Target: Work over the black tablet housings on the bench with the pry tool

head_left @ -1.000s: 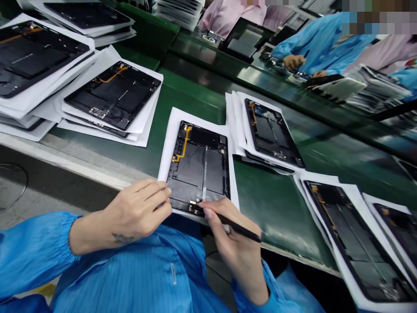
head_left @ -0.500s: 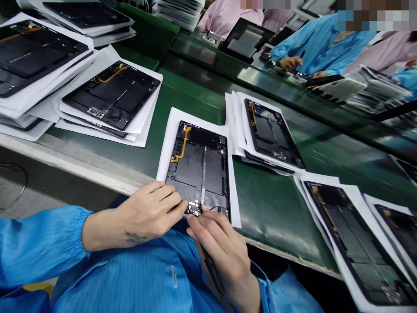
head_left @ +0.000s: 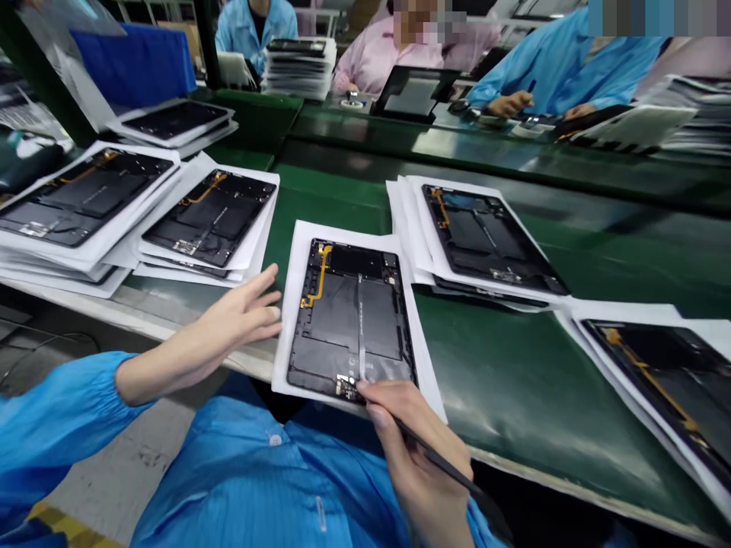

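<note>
A black tablet housing [head_left: 331, 320] lies open on white paper [head_left: 288, 266] at the bench's front edge. An orange flex cable [head_left: 323, 278] runs along its upper left, and a pale strip [head_left: 361, 327] goes down its middle to a small circuit board [head_left: 346, 387]. My left hand [head_left: 243, 320] is off the housing at its left, fingers spread, holding nothing. My right hand [head_left: 419, 449] holds a dark slim tool [head_left: 445, 466], its fingertips at the strip's lower end beside the board. The tool's tip is hidden by the fingers.
Stacks of housings and paper lie at left [head_left: 85, 198] and near left [head_left: 211, 217], behind right [head_left: 491, 236] and at far right [head_left: 662, 380]. Across the green bench [head_left: 485, 350], people in blue and pink sleeves sit; one hand [head_left: 511, 104] holds a pen-like tool.
My left hand has left the housing's lower edge, moved left and spread its fingers. My right hand stays near the board, its tool now angled toward the lower right. The view has tilted up.
</note>
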`<state>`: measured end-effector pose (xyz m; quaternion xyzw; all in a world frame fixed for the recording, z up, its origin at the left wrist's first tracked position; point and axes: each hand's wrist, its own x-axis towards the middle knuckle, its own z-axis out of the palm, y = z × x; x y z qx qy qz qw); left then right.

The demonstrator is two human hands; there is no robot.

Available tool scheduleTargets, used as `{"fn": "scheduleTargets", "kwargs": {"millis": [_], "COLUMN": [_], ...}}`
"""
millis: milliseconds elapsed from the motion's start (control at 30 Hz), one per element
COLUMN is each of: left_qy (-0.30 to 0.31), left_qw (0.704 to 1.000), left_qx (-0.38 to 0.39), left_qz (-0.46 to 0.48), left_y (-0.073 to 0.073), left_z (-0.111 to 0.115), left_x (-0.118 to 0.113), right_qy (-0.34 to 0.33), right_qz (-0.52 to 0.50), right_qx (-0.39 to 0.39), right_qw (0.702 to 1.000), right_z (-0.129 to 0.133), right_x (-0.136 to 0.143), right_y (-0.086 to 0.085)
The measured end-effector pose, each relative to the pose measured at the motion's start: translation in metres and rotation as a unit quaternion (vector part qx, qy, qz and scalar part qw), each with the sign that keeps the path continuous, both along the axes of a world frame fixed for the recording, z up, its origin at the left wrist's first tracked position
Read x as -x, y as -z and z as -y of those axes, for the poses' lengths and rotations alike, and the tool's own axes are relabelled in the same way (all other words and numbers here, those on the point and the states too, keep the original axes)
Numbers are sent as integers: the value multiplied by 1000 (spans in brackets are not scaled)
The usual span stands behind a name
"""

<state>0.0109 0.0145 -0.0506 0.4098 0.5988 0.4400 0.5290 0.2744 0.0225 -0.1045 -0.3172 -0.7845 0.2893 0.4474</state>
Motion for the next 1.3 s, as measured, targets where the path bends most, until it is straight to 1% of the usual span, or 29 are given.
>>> {"fn": "scheduleTargets", "kwargs": {"millis": [33,67,100,133,167,200,233,267,300,333,400,433,500,567,633,767,933,1033,1100,1200,1233,1267,1300], "left_qy": [-1,-1,2,8,15,25,42,64,92,125,194,218,238,230,215,199,200,208,208,208,209,207,197], "left_qw": [999,996,996,997,999,999,991,971,937,894,813,784,746,724,712,700,706,705,693,664,666,681,709], "left_qx": [35,56,66,66,50,16,-37,-105,-176,-240,-325,-350,-383,-414,-438,-456,-446,-445,-451,-462,-458,-445,-425], "left_qz": [42,63,64,47,11,-46,-120,-205,-287,-356,-442,-464,-489,-502,-505,-511,-512,-512,-523,-550,-551,-544,-527], "left_y": [-5,-9,-10,-9,-7,-3,1,6,10,14,20,23,28,32,35,37,38,39,39,42,43,44,45], "left_z": [-5,-10,-14,-17,-19,-19,-17,-13,-8,-2,12,17,25,27,26,23,24,24,25,28,28,29,28], "left_x": [-2,-5,-8,-10,-11,-11,-12,-12,-13,-14,-18,-20,-24,-27,-28,-28,-26,-26,-27,-30,-30,-28,-25], "right_qy": [1,2,2,0,-4,-7,-11,-15,-16,-17,-23,-28,-38,-42,-42,-49,-34,-34,-32,-31,-29,-24,-16], "right_qz": [-4,-9,-13,-16,-18,-21,-23,-24,-23,-21,-11,-5,7,15,26,52,45,41,38,27,21,14,7], "right_qx": [3,5,6,5,1,-5,-10,-16,-19,-21,-25,-28,-35,-37,-36,-32,-16,-23,-35,-50,-51,-47,-40], "right_qw": [1000,1000,1000,1000,1000,1000,1000,999,999,999,999,999,999,998,998,997,998,998,998,998,998,999,999], "right_z": [0,0,-1,-1,-1,-1,-1,-1,0,0,-1,-1,-2,-3,-3,-2,-2,-1,-1,-1,-1,-2,-2], "right_x": [1,1,2,3,3,4,5,6,6,7,8,9,10,11,11,10,5,5,6,8,8,7,7], "right_y": [1,2,2,1,0,-1,-3,-4,-5,-5,-6,-6,-7,-8,-9,-10,-7,-5,-4,-5,-6,-7,-7]}}
